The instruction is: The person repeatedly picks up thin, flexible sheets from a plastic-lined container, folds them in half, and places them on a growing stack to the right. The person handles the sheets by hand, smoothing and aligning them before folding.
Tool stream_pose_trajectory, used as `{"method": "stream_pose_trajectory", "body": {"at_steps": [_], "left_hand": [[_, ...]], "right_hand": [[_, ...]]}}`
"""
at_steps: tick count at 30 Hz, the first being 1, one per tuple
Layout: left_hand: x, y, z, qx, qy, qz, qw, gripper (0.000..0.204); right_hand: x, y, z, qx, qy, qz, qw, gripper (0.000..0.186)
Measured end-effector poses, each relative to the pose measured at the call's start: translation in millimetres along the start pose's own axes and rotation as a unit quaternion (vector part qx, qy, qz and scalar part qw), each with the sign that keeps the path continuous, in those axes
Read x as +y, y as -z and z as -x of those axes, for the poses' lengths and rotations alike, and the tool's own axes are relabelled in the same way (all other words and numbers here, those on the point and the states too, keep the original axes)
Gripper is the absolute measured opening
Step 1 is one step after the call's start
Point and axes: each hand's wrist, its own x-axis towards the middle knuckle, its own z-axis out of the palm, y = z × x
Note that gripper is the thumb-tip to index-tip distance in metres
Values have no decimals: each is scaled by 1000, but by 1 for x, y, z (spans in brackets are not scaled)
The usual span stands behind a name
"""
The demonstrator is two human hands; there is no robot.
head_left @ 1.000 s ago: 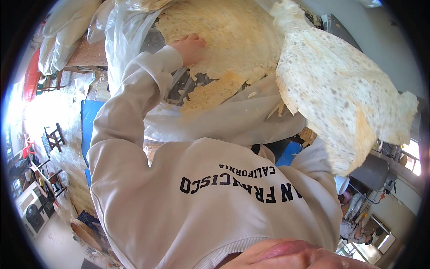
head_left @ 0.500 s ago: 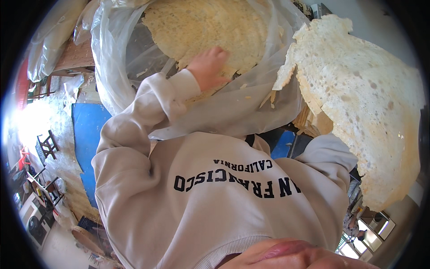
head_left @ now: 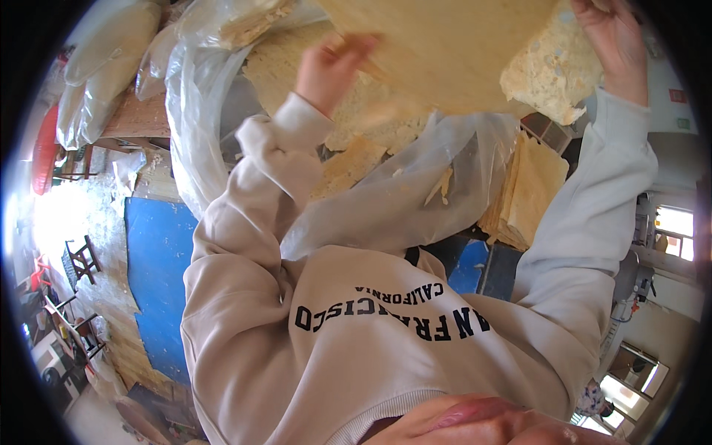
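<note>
A large thin, crisp tan sheet, paler and ragged at its right end, is raised at the top, partly out of view. My right hand grips it at its right side. My left hand is blurred against the sheet's left part; whether its fingers hold it I cannot tell. Beneath, broken pieces of similar sheets lie in a large, open clear plastic bag.
Full plastic bags sit at the upper left beside a wooden surface. A folded tan stack lies right of the bag. A blue board is on the left, chairs beyond. Another person shows at the lower right.
The large pale spotted sheet at the right has swung up and leftward to the top. My right hand has come into view with it. My left hand has risen from the bag's pieces.
</note>
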Motion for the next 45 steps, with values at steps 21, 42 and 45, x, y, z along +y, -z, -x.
{"method": "stream_pose_trajectory", "body": {"at_steps": [21, 42, 45], "left_hand": [[-56, 68, 166, -123, 32, -585, 801, 48], [47, 106, 124, -282, 59, -319, 903, 21], [47, 101, 108, -144, 218, -207, 943, 24]], "right_hand": [[149, 155, 155, -168, -206, 637, 724, 42], [195, 88, 252, -31, -189, 637, 746, 72], [202, 90, 253, -40, -187, 656, 730, 71]]}}
